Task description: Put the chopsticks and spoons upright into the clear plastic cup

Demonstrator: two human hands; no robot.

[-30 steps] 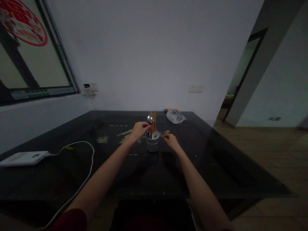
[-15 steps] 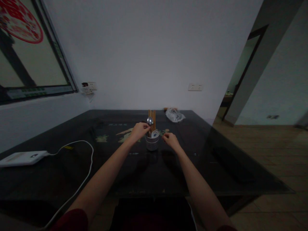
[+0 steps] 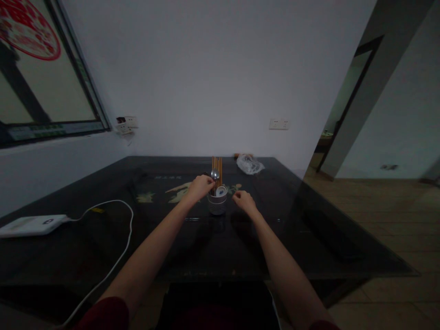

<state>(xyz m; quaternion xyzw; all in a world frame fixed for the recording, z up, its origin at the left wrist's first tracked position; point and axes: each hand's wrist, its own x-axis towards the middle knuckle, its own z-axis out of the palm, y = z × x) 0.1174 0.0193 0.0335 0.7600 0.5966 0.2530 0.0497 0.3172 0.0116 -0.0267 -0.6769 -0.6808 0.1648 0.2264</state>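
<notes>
A light-coloured cup point(image 3: 217, 206) stands on the dark table, holding several wooden chopsticks point(image 3: 219, 166) upright. At its right rim sits a white round piece with a blue mark point(image 3: 221, 191), its kind unclear. My left hand point(image 3: 200, 187) is at the cup's upper left, thumb and fingers pinched on the handle of a metal spoon point(image 3: 215, 174). The spoon's bowl points up, in front of the chopsticks; its lower end is hidden at the cup. To the right of the cup, apart from it, my right hand point(image 3: 244, 200) hovers with curled fingers and nothing visible in them.
A crumpled clear plastic bag point(image 3: 249, 164) lies at the table's back edge by the wall. On the left rests a white power bank-like device point(image 3: 34, 226) with a white cable point(image 3: 129, 229). A dark flat object point(image 3: 332, 236) lies on the right.
The spoon's bowl has sunk slightly towards the cup and shifted a little right. My left hand stays pinched beside it. The right hand has barely moved.
</notes>
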